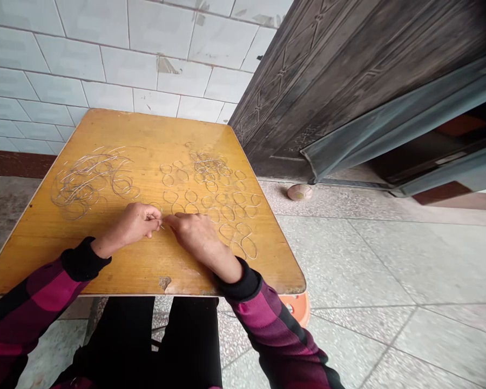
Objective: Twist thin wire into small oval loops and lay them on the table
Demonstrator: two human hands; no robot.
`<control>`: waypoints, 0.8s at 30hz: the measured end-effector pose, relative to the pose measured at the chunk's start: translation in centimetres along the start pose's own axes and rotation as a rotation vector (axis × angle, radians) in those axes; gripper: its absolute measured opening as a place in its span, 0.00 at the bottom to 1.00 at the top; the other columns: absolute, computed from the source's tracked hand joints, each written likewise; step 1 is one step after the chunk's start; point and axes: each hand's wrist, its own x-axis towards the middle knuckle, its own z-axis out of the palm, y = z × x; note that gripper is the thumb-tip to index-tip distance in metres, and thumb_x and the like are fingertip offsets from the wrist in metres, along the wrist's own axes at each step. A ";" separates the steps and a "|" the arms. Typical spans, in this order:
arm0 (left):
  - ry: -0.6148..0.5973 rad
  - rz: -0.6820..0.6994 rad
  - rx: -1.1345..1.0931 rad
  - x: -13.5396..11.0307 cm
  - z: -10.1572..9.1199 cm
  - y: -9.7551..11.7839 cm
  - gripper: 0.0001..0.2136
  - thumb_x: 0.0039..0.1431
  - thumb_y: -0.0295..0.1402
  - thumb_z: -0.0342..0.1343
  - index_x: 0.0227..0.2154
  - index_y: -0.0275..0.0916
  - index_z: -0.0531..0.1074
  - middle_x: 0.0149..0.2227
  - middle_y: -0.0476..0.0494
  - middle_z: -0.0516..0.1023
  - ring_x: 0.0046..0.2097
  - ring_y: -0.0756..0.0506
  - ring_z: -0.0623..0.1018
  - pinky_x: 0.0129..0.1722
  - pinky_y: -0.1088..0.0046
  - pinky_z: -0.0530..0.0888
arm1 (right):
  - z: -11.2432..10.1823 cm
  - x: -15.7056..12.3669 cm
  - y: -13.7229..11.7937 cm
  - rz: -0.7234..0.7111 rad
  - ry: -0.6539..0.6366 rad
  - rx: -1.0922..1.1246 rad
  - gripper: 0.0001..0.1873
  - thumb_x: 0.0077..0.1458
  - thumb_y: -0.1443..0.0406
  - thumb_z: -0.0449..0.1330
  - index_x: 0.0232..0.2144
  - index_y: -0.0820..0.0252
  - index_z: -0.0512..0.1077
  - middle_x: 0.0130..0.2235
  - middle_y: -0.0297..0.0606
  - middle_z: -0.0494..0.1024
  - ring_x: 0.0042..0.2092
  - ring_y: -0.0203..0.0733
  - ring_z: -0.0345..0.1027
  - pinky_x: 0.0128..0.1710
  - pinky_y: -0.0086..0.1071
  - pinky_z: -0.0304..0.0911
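Note:
Over the middle of the wooden table (pixel 133 265), my left hand (pixel 140 222) pinches a thin wire (pixel 161 210) between thumb and fingers. My right hand (pixel 192 232) meets it from the right, its fingertips closed at the same wire. Part of the wire curves up above the fingertips; the rest is hidden by the hands. To the left lies a loose tangle of curved wires (pixel 89 181). Beyond and right of my right hand are several wires bent into figure-eight loops (pixel 243 240), with a denser heap of loops (pixel 210 165) farther back.
A white tiled wall (pixel 157 54) borders the table's far edge. On the right stand a dark carved door (pixel 299 81) and a grey-blue curtain (pixel 368 119). A roundish pale object (pixel 299 192) lies on the floor; an orange stool (pixel 302 308) shows under the table's right corner.

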 end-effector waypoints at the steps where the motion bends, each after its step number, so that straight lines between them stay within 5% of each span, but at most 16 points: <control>1: 0.013 -0.002 -0.009 0.0 0.0 0.0 0.08 0.52 0.28 0.52 0.21 0.37 0.72 0.15 0.51 0.71 0.18 0.53 0.69 0.21 0.78 0.64 | 0.0 0.0 0.0 0.005 0.010 0.008 0.15 0.63 0.69 0.47 0.42 0.56 0.74 0.34 0.38 0.78 0.29 0.35 0.65 0.25 0.32 0.43; 15: 0.152 -0.028 -0.178 0.1 1.0 0.9 0.07 0.50 0.24 0.50 0.20 0.36 0.70 0.21 0.51 0.75 0.18 0.54 0.70 0.21 0.79 0.65 | 0.8 0.5 -0.6 0.114 0.134 0.001 0.14 0.63 0.69 0.45 0.40 0.58 0.71 0.34 0.37 0.77 0.28 0.34 0.65 0.24 0.33 0.38; 24: 0.192 -0.069 -0.234 0.2 1.7 1.1 0.09 0.52 0.29 0.51 0.19 0.37 0.70 0.14 0.52 0.69 0.18 0.53 0.68 0.20 0.77 0.63 | 1.5 0.9 -0.8 0.155 0.183 0.015 0.14 0.63 0.68 0.46 0.39 0.57 0.71 0.33 0.38 0.77 0.27 0.35 0.64 0.24 0.32 0.40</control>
